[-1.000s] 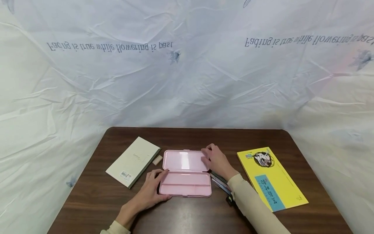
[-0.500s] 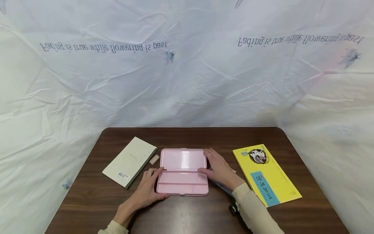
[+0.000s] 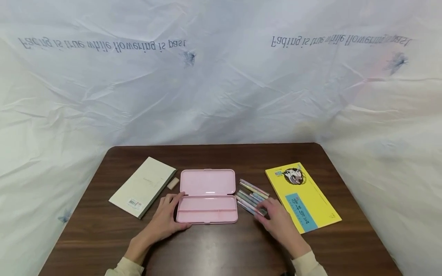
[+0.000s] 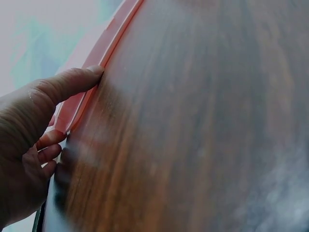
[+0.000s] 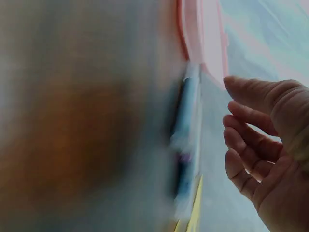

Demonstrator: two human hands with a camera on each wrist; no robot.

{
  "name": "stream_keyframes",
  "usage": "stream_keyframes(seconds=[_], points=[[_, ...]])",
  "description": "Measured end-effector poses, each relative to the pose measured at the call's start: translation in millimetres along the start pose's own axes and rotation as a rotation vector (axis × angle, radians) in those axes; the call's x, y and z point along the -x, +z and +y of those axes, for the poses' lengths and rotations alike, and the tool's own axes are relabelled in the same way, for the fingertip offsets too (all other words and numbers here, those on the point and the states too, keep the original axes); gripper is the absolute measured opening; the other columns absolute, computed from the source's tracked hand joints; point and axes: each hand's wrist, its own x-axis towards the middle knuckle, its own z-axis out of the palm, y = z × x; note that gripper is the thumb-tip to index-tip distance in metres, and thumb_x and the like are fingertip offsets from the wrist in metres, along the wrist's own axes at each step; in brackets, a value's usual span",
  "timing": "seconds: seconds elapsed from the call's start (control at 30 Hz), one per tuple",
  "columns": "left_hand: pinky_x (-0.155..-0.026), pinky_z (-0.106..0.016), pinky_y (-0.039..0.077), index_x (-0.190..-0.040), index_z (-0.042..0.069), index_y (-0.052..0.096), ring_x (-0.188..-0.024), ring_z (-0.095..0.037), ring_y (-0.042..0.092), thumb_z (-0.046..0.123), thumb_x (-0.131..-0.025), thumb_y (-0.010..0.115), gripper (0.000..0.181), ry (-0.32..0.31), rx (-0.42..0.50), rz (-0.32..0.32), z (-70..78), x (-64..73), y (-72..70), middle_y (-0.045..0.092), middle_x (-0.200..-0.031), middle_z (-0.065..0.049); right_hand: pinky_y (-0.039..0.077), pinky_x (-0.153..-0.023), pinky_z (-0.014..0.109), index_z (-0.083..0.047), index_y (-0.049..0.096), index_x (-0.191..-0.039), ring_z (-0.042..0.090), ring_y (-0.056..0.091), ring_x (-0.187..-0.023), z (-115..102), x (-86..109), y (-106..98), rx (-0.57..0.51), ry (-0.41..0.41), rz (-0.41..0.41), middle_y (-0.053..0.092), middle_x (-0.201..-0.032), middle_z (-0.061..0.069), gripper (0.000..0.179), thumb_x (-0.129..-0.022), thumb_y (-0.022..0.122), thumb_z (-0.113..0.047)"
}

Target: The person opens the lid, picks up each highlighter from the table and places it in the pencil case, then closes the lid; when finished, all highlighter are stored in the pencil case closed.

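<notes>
A pink pencil case [image 3: 207,203] lies unfolded on the table, lid laid back and its divided tray bare. My left hand [image 3: 162,222] holds its left end, thumb on the front edge and fingers along the side; the left wrist view shows the thumb on the case's pink rim [image 4: 104,46]. Right of the case lie several pens [image 3: 246,199] with patterned barrels. Over their near ends hovers my right hand [image 3: 279,222], thumb and fingers spread loosely. In the right wrist view nothing is between those fingers, and the nearest pens look blurred.
A cream notebook [image 3: 143,188] lies on the left, with a small beige eraser [image 3: 173,183] beside it. At right is a yellow booklet [image 3: 310,199] with a blue label. White printed sheeting [image 3: 221,96] hangs behind the brown table [image 3: 214,249].
My right hand has left the case's right side and moved right and nearer to the pens, which now show more fully. The left hand stays on the case. The head view has shifted slightly.
</notes>
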Motion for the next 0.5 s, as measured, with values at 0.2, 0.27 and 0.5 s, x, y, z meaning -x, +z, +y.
stream_keyframes(seconds=[0.2, 0.27, 0.5], points=[[-0.096, -0.054, 0.046, -0.153, 0.011, 0.053, -0.119, -0.029, 0.046, 0.048, -0.069, 0.097, 0.102, -0.008, -0.005, -0.005, -3.3, 1.3, -4.6, 0.055, -0.132, -0.010, 0.047, -0.072, 0.037, -0.014, 0.073, -0.104, 0.014, 0.052, -0.080, 9.2, 23.3, 1.3, -0.014, 0.101, 0.014, 0.060, -0.093, -0.002, 0.028, -0.083, 0.091, -0.023], [-0.096, -0.054, 0.046, -0.153, 0.011, 0.053, -0.119, -0.029, 0.046, 0.047, -0.068, 0.097, 0.103, -0.004, -0.006, -0.001, -4.2, 1.6, -4.7, 0.056, -0.132, -0.011, 0.047, -0.071, 0.038, -0.015, 0.073, -0.103, 0.014, 0.052, -0.079, 12.3, 27.4, 3.9, -0.011, 0.110, 0.021, 0.061, -0.093, -0.002, 0.027, -0.084, 0.091, -0.023], [-0.096, -0.054, 0.046, -0.154, 0.010, 0.052, -0.119, -0.029, 0.046, 0.048, -0.068, 0.097, 0.104, 0.010, -0.004, -0.004, -3.3, 0.5, -1.1, 0.056, -0.132, -0.012, 0.048, -0.070, 0.038, -0.015, 0.074, -0.100, 0.013, 0.053, -0.078, 20.9, 35.1, 14.3, -0.006, 0.148, 0.036, 0.061, -0.090, -0.004, 0.023, -0.085, 0.089, -0.025]])
